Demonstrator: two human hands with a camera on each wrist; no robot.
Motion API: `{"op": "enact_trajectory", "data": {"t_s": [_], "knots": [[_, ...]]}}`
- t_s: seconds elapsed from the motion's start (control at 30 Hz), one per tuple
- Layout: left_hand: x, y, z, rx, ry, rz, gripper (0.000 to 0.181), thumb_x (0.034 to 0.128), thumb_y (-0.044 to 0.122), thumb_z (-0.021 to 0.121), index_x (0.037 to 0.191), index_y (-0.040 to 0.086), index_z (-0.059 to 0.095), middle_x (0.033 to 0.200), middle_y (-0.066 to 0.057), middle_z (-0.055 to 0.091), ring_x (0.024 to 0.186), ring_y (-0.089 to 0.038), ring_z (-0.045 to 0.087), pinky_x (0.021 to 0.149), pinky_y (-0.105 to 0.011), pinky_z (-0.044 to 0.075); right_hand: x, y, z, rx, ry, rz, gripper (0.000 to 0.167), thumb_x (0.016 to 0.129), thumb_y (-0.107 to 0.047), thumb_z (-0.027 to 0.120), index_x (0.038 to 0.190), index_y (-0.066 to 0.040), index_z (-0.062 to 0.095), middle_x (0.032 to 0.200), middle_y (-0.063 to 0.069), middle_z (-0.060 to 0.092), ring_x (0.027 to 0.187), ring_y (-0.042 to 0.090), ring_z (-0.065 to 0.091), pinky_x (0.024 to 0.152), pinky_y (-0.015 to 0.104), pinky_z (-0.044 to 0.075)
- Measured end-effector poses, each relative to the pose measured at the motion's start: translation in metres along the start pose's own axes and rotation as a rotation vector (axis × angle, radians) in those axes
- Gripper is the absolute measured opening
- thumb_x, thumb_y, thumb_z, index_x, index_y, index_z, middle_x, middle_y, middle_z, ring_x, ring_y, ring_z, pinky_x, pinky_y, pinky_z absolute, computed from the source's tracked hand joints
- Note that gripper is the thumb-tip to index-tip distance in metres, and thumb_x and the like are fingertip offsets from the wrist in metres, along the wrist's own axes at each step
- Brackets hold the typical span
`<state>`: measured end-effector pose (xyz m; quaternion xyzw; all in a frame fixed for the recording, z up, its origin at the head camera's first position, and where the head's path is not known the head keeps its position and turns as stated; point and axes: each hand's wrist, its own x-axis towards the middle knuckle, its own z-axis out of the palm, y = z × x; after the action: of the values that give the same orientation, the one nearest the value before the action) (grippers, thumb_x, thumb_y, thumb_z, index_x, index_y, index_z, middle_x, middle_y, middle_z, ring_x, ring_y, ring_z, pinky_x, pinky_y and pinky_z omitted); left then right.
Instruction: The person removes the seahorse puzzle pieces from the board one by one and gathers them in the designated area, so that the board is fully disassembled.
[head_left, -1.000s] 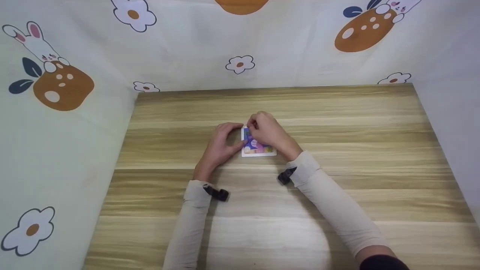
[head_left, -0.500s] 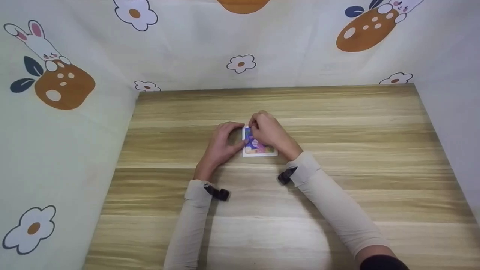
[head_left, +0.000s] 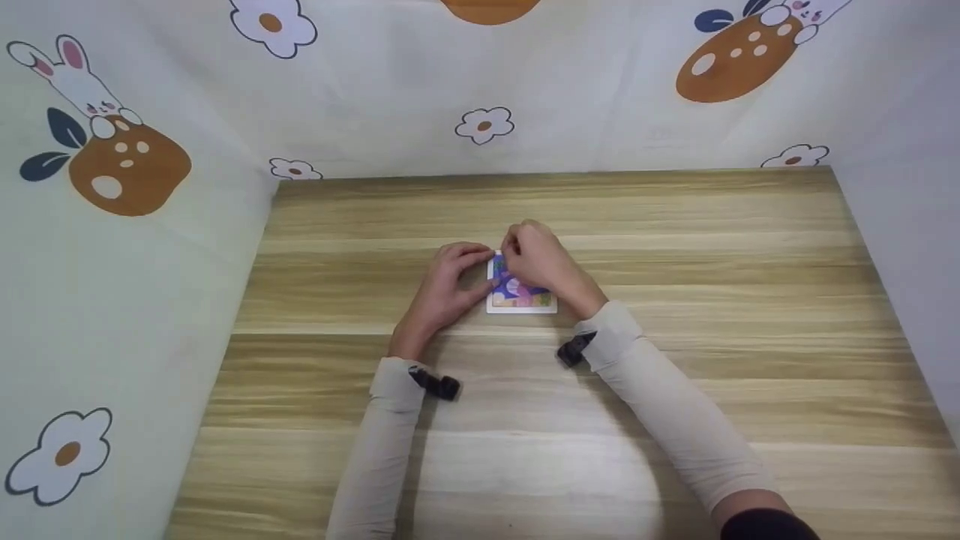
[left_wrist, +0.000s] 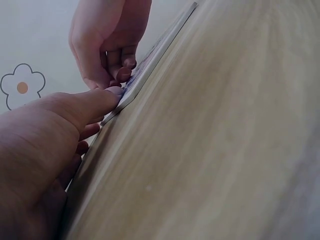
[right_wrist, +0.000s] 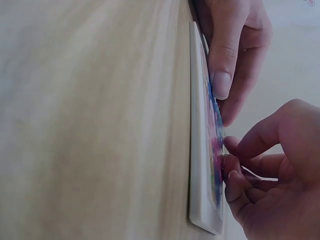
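A small, thin picture board (head_left: 523,301) with a white border and a blue, pink and yellow print lies flat on the wooden table. My left hand (head_left: 446,285) holds it at the left side, thumb on the printed face and fingers by the far left corner. Over the upper part of the print is my right hand (head_left: 541,259), its fingers curled down and the tips touching the surface. In the right wrist view the right hand (right_wrist: 280,172) has thumb and fingertips close together at the print; whether something thin is between them is hidden.
The wood-grain table (head_left: 525,405) extends around the board on all sides. A pale cloth (head_left: 375,97) printed with rabbits, oranges and flowers hangs behind and to the left. A small black camera (head_left: 436,383) is strapped to each wrist.
Both hands stay at the board with almost no movement. The whole head view has shifted slightly, and the right fingers remain curled at the far part of the print.
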<state>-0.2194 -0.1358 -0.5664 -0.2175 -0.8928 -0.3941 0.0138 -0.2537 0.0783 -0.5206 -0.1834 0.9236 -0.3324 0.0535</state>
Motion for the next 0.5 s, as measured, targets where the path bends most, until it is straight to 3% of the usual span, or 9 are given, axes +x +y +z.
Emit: {"op": "enact_trajectory", "data": {"t_s": [0.23, 0.5], "knots": [[0.0013, -0.0001, 0.0003, -0.023, -0.008, -0.030, 0.048, 0.0983, 0.033, 0.081, 0.141, 0.013, 0.071, 0.147, -0.006, 0.066, 0.146, -0.028, 0.052, 0.129, -0.046, 0.035, -0.0012, 0.0039, -0.0009, 0.055, -0.014, -0.015, 0.021, 0.101, -0.010, 0.061, 0.105, 0.000, 0.079, 0.101, 0.014, 0.071, 0.093, 0.026, 0.062, 0.086, 0.041, 0.054], [0.0009, -0.0005, 0.0008, -0.038, -0.005, -0.017, 0.047, 0.0985, 0.030, 0.082, 0.140, 0.012, 0.070, 0.146, -0.006, 0.067, 0.145, -0.028, 0.051, 0.129, -0.045, 0.035, -0.0077, 0.0082, -0.0021, 0.106, -0.047, -0.026, 0.025, 0.100, -0.009, 0.060, 0.112, 0.000, 0.080, 0.099, 0.011, 0.065, 0.092, 0.023, 0.057, 0.081, 0.035, 0.047]]}}
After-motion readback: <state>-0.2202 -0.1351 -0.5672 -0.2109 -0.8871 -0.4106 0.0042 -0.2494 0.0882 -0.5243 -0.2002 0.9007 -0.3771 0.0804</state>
